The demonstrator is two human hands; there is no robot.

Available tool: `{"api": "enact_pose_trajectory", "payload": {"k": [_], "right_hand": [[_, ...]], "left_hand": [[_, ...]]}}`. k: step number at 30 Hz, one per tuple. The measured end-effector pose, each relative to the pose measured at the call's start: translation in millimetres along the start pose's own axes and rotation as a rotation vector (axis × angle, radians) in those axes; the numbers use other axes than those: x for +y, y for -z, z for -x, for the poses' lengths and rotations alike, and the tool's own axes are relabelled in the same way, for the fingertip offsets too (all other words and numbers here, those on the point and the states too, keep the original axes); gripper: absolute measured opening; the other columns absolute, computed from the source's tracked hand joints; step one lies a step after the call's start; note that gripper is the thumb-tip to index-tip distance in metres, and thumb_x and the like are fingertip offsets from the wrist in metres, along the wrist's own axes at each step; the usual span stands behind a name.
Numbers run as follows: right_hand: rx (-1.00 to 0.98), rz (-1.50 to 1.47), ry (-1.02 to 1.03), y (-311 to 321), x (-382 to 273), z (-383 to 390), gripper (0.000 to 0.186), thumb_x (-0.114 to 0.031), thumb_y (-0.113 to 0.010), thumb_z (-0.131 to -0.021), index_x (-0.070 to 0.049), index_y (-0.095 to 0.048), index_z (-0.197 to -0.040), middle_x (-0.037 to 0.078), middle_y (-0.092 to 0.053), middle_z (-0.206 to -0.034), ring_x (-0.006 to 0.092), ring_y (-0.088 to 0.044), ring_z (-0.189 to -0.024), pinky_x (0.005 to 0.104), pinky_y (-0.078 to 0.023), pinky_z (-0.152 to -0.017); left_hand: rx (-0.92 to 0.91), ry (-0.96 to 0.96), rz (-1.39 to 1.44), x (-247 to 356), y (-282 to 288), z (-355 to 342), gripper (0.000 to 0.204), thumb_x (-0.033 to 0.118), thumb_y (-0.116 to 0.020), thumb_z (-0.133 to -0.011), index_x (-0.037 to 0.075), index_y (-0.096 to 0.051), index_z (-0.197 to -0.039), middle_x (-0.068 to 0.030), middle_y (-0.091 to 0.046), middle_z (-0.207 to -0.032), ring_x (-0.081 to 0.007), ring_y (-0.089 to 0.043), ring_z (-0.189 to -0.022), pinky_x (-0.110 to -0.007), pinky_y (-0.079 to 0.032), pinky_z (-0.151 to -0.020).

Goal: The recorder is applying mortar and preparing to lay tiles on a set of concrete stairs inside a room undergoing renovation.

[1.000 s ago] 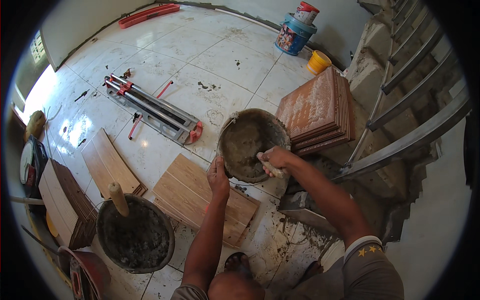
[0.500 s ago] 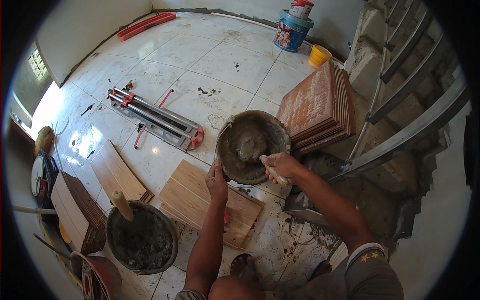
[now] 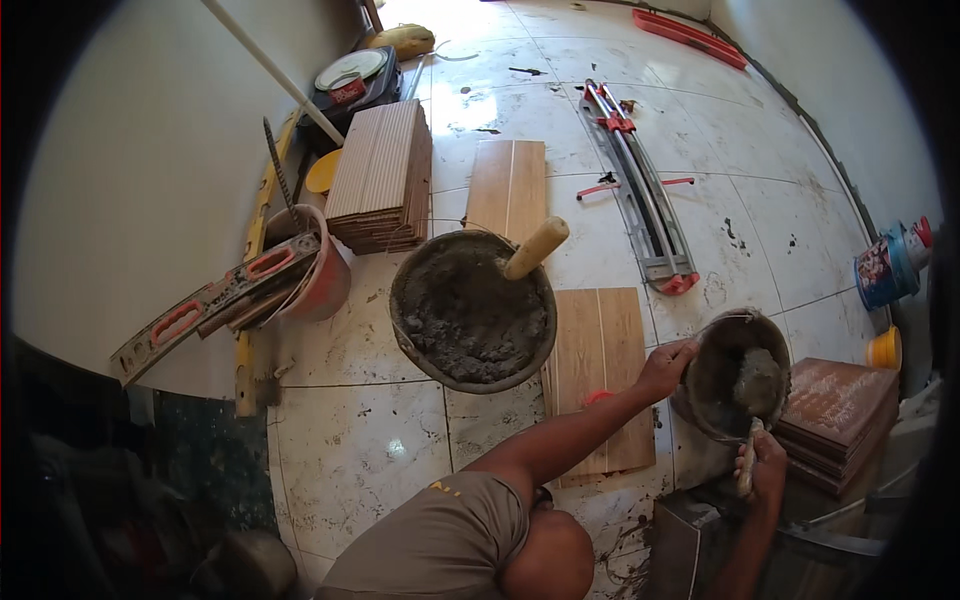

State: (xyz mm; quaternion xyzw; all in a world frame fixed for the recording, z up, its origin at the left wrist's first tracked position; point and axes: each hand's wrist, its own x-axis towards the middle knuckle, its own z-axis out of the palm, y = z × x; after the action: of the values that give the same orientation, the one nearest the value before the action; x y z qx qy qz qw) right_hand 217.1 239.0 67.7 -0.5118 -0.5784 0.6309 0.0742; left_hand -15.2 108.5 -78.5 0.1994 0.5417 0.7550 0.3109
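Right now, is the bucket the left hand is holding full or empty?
Neither: a grey lump shows inside the bucket, but so does much of its inner wall. How deep the stuff goes, I cannot tell.

No text readable; blue bucket label (image 3: 874, 275) unclear.

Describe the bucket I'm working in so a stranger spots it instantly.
Start at the reddish-brown tile stack on the right. The bucket is just left of it, a grey lump inside. Unlike the other buckets, it has your left hand on its rim.
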Motion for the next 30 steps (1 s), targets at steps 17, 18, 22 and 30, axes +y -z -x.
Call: {"api": "enact_pose_trajectory", "payload": {"k": [17, 18, 22, 30], "right_hand": [[-0.017, -0.077, 0.091, 3.2, -47.5, 106.0, 0.031, -0.028, -0.059, -0.103, -0.002, -0.062, -0.119, 0.002, -0.058, -0.08, 0.009, -0.055, -0.059, 0.0271, -0.048, -0.051], [-0.044, -0.067, 0.084, 5.0, -49.2, 112.5, 0.03, -0.028, -0.059, -0.103, -0.002, -0.062, -0.118, 0.001, -0.058, -0.08, 0.0086, -0.056, -0.06, 0.0263, -0.048, -0.051], [-0.097, -0.038, 0.066, 18.1, -47.1, 135.2, 0.029, -0.026, -0.06, -0.102, -0.001, -0.062, -0.116, 0.001, -0.058, -0.08, 0.0078, -0.056, -0.06, 0.0253, -0.048, -0.051], [-0.185, -0.037, 0.046, 60.5, -23.7, 216.2, 0.042, -0.029, -0.061, -0.102, 0.003, -0.058, -0.129, 0.002, -0.058, -0.083, 0.0078, -0.057, -0.061, 0.0251, -0.049, -0.055]], "left_hand": [[0.002, 0.015, -0.026, 16.2, -1.8, 2.5, 0.033, 0.032, -0.052, -0.108, 0.008, -0.071, -0.095, 0.0073, -0.048, -0.066, -0.0036, -0.041, -0.056, -0.024, -0.033, -0.05], [-0.005, 0.032, 0.0, 17.1, -1.2, 2.7, 0.033, 0.032, -0.052, -0.108, 0.007, -0.071, -0.095, 0.0082, -0.048, -0.066, -0.0026, -0.039, -0.057, -0.023, -0.032, -0.051], [-0.008, 0.054, 0.009, 15.8, 0.3, 1.2, 0.033, 0.031, -0.053, -0.108, 0.004, -0.072, -0.099, 0.0089, -0.05, -0.068, -0.0017, -0.04, -0.059, -0.023, -0.03, -0.052], [0.007, 0.029, -0.122, 15.2, 5.5, 0.6, 0.036, 0.034, -0.053, -0.107, 0.006, -0.069, -0.091, 0.0072, -0.048, -0.064, -0.0031, -0.041, -0.056, -0.024, -0.032, -0.05]]}}
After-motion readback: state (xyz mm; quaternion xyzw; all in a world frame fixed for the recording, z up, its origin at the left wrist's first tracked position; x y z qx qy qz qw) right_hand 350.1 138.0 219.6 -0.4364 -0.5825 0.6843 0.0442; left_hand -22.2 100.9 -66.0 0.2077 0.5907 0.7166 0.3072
